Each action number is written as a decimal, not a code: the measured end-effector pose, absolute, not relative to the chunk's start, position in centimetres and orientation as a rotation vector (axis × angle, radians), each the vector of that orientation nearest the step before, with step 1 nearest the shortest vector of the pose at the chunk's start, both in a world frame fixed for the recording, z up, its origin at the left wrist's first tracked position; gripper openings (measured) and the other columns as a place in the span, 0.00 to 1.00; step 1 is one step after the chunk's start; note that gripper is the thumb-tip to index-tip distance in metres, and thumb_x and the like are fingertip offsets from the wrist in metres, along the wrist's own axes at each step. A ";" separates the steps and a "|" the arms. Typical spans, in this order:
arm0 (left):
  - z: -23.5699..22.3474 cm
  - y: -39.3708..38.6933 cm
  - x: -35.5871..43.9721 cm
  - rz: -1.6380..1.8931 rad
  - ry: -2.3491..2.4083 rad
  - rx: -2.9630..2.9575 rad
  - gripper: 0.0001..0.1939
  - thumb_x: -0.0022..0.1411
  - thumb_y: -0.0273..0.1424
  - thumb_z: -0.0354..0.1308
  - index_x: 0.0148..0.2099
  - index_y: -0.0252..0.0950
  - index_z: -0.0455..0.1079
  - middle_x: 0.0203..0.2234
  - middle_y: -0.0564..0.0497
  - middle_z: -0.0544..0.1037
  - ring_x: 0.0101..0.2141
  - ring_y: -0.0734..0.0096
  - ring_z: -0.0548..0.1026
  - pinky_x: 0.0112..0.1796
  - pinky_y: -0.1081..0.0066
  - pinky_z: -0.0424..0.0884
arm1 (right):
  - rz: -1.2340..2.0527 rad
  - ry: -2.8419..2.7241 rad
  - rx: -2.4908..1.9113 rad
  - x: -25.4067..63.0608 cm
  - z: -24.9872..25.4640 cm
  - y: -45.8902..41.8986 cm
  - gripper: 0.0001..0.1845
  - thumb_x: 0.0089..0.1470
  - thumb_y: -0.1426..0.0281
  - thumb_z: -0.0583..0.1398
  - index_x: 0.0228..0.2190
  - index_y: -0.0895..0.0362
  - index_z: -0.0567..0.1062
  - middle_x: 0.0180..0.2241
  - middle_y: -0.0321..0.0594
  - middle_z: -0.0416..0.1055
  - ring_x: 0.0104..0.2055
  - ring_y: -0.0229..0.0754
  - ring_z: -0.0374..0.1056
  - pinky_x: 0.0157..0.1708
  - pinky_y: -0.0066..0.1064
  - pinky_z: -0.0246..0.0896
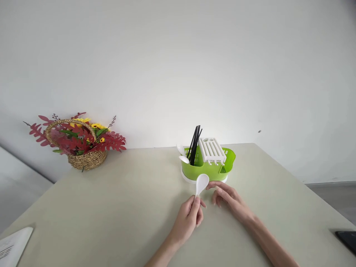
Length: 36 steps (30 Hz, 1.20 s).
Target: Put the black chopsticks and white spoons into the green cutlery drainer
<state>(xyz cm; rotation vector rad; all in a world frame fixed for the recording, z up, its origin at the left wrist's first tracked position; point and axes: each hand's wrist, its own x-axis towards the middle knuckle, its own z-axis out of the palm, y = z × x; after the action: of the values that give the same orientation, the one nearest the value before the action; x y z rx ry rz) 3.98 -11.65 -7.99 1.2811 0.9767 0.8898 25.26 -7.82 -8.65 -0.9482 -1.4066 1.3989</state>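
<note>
A white spoon [202,183] stands bowl up in my left hand [190,215], its handle pinched between thumb and fingers. Just right of the spoon's bowl, my right hand [229,198] holds nothing; its fingers are apart and loosely curved. Behind both hands sits a green utensil holder [201,171] on a white base. Several black chopsticks [194,146] lean upright in its left compartment, beside two more white spoons [184,159]. A white slotted rack [211,149] with small hooks tops the holder's middle. The lower end of the held spoon is hidden by my left hand.
A wicker basket [88,160] of red and yellow artificial flowers stands at the back left, near the wall. At the table's [125,207] near left corner lies a white object [16,243] with dark lines. A black flat object [347,239] rests at the right edge.
</note>
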 end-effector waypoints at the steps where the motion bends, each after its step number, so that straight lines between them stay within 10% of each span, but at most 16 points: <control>1: -7.9 -11.8 4.0 0.866 0.983 1.309 0.26 0.73 0.55 0.45 0.40 0.37 0.67 0.15 0.60 0.62 0.18 0.77 0.56 0.23 0.73 0.55 | 1.421 -1.412 -0.926 25.2 -8.6 -7.9 0.26 0.61 0.45 0.61 0.48 0.51 0.80 0.30 0.40 0.77 0.30 0.45 0.70 0.32 0.36 0.67; 22: -8.3 -12.2 3.5 0.690 0.933 1.493 0.33 0.72 0.57 0.44 0.46 0.33 0.77 0.15 0.56 0.71 0.17 0.74 0.64 0.25 0.73 0.59 | 1.228 -1.654 -1.106 25.6 -4.9 -8.5 0.26 0.60 0.46 0.63 0.45 0.53 0.82 0.34 0.44 0.80 0.35 0.48 0.75 0.32 0.36 0.71; 27: -7.9 -12.5 3.8 0.715 0.898 1.499 0.29 0.72 0.55 0.47 0.36 0.35 0.74 0.18 0.54 0.72 0.19 0.75 0.63 0.26 0.73 0.59 | 0.787 -1.876 -1.244 26.5 0.1 -9.1 0.22 0.64 0.48 0.60 0.44 0.50 0.83 0.29 0.41 0.80 0.31 0.46 0.76 0.30 0.34 0.70; 36: -8.2 -12.5 3.8 0.798 0.912 1.496 0.17 0.69 0.43 0.57 0.51 0.35 0.67 0.33 0.47 0.82 0.23 0.76 0.65 0.27 0.73 0.62 | -0.057 -1.701 -1.222 25.1 8.1 -8.6 0.17 0.67 0.54 0.59 0.43 0.50 0.81 0.29 0.37 0.81 0.28 0.42 0.77 0.23 0.29 0.63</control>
<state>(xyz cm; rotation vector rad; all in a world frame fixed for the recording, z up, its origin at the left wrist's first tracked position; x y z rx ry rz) 3.78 -12.51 -8.24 1.4965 0.9122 0.7976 25.15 -8.63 8.09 -1.2217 -1.7008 -0.0567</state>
